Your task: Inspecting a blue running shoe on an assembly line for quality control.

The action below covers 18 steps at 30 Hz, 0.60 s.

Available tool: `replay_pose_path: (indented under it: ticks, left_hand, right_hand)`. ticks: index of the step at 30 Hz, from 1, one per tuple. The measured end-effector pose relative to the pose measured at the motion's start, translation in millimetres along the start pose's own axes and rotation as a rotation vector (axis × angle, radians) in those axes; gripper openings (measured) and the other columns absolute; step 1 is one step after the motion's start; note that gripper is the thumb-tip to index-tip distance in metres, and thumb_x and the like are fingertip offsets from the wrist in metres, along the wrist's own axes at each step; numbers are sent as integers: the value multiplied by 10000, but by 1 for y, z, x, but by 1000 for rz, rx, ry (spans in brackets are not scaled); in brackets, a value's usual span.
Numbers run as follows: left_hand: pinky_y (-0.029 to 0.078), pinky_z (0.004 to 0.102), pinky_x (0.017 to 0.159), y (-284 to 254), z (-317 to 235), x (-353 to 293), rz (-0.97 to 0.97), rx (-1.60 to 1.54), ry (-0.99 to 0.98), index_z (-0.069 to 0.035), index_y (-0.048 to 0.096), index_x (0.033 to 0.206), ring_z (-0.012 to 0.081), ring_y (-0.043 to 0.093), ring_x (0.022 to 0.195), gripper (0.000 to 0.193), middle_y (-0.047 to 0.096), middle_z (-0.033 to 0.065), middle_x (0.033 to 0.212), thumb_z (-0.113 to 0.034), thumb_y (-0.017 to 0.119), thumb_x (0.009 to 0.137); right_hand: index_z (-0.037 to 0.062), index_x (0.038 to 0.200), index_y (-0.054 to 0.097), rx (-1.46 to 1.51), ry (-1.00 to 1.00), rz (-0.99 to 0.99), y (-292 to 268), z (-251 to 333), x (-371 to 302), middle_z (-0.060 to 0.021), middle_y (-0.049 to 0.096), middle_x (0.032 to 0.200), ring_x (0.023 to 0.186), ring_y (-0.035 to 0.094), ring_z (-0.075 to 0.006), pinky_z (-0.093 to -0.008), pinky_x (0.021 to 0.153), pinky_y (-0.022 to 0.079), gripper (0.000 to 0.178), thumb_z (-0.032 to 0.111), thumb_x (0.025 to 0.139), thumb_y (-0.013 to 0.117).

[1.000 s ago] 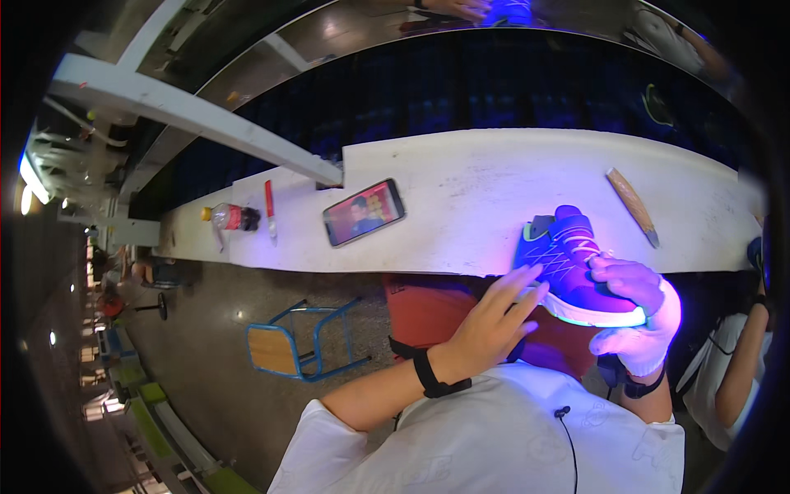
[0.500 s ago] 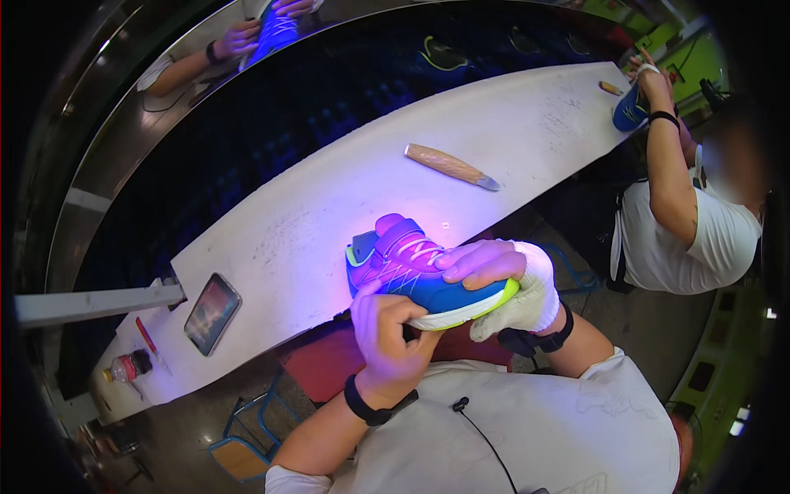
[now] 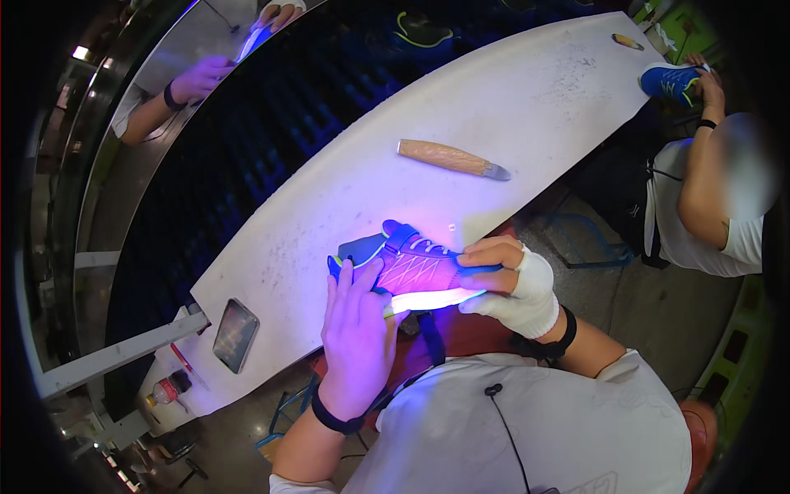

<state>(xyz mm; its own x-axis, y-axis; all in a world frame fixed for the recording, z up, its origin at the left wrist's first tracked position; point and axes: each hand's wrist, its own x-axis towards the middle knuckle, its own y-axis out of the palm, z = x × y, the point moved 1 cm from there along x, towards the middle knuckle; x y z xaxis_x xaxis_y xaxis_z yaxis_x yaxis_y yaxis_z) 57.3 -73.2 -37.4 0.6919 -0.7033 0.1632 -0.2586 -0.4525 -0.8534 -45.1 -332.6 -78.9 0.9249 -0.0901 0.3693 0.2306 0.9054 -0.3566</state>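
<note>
Workbench (image 3: 527, 90), white and scuffed, long and bowed by the lens, running from lower left of the frame to upper right, washed in violet light near its front edge. Sneaker (image 3: 407, 267), purple and blue with a pale glowing sole, at the centre of the frame, lying on its side at the bench's near edge. Left hand (image 3: 358, 333), bare with a dark wristband, fingers spread and pressed flat over the toe end and sole of the sneaker. Right hand (image 3: 514, 284), wrapped in a white glove or bandage, fingers closed around the heel end. Wooden-handled knife (image 3: 451, 159), above the sneaker at mid-bench, well apart from both hands. Smartphone (image 3: 235, 335), dark screen, lower left on the bench. Small bottle (image 3: 167, 389) and a red pen (image 3: 182, 359), at the far lower-left end. Dark conveyor belt (image 3: 214, 156), behind the bench, crossing the upper left of the frame, with a metal rail beyond it. Second person (image 3: 708, 198) in a white shirt, right of frame, hands on a blue sneaker (image 3: 671, 82) at the upper right. Another worker's arm (image 3: 177, 95), upper left, beyond the belt. Concrete floor (image 3: 650, 313), lower right.
</note>
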Motion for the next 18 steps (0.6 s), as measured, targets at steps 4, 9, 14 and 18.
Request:
replay_pose_path:
  ticks: [4, 9, 14, 18]
  left_hand:
    - [462, 639, 1215, 0, 0, 2, -89, -46, -3, -19, 661, 1024, 536, 589, 1418, 334, 702, 193, 1443, -103, 909, 817]
    - [470, 511, 1240, -14, 41, -17, -72, -153, -101, -87, 735, 1210, 408, 580, 1464, 523, 668, 101, 1537, -222, 966, 761]
    - [374, 432, 1303, -68, 76, -31, -46, -597, -192, -103, 641, 1511, 311, 482, 1560, 856, 551, 129, 1650, -180, 987, 731]
    - [483, 436, 1177, -110, 50, -22, -268, -453, -21, -79, 676, 1467, 319, 643, 1355, 885, 694, 128, 1444, -233, 1033, 672]
  right_hand:
    - [166, 1045, 792, -302, -90, 46, 5, 15, 8, -127, 752, 1230, 1050, 727, -365, -466, 879, 574, 284, 173, 796, 928]
    - [-17, 1100, 759, -327, -101, 177, -5, -1, 34, -230, 768, 1059, 858, 761, -410, -430, 783, 616, 464, 372, 861, 844]
    - [-52, 1208, 701, 271, 495, -1, 20, -43, 61, -138, 776, 1076, 970, 774, -254, -401, 851, 613, 664, 592, 1101, 580]
    - [-83, 1410, 610, 429, 297, 187, 75, -8, 94, -152, 704, 1245, 1171, 677, -221, -420, 1069, 536, 1004, 832, 1001, 555]
